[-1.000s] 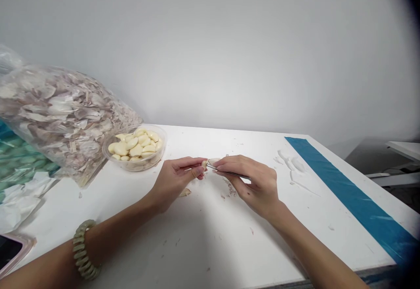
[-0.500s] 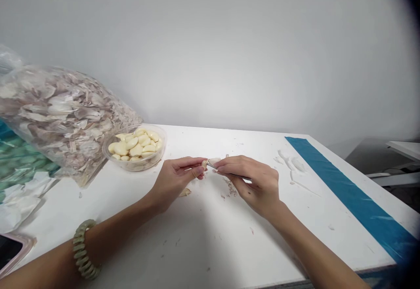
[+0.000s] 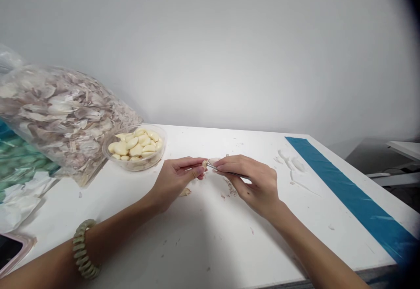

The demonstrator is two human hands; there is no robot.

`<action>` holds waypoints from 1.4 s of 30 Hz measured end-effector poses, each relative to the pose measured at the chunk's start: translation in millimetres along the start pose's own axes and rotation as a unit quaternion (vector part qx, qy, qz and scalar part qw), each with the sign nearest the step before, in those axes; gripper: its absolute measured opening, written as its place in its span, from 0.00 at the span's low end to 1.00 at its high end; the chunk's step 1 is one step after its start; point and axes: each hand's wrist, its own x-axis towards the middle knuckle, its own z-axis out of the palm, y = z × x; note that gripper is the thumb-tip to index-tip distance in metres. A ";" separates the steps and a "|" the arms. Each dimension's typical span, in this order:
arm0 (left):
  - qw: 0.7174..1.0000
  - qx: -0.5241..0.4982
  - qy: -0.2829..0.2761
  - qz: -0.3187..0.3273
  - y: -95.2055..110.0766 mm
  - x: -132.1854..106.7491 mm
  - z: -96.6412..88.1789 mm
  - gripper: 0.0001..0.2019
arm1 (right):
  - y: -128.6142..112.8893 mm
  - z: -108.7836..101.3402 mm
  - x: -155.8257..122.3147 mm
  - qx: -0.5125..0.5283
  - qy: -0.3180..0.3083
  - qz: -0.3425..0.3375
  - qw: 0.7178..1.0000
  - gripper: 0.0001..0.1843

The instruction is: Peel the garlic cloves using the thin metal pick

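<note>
Between the fingertips of my left hand (image 3: 177,177) is a small garlic clove (image 3: 204,164), partly covered by the fingers. My right hand (image 3: 249,179) grips thin metal tweezers (image 3: 234,174), their tip meeting the clove's right side. A whitish piece (image 3: 213,161), perhaps skin, shows just behind the tips of the tweezers. Below my left hand an unpeeled-looking clove (image 3: 185,192) lies on the white table (image 3: 183,245). Peeled garlic cloves (image 3: 136,144) fill a clear plastic bowl (image 3: 160,154) to the left.
A large clear bag of garlic skins (image 3: 65,109) leans at the left, above a green bag (image 3: 22,162) and crumpled tissue (image 3: 19,206). A phone-like device (image 3: 13,251) sits near left. Blue tape (image 3: 344,188) runs along the right side; skin scraps (image 3: 297,164) lie beside it.
My right hand has shifted very slightly and the tweezers' shaft shows more below its fingers. My left hand stays in place with the clove.
</note>
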 end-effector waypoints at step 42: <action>1.000 -0.004 0.011 -0.002 3.8 -1.5 1.8 0.15 | 2.9 -2.1 -2.3 -0.009 -0.004 -0.003 1.000 0.16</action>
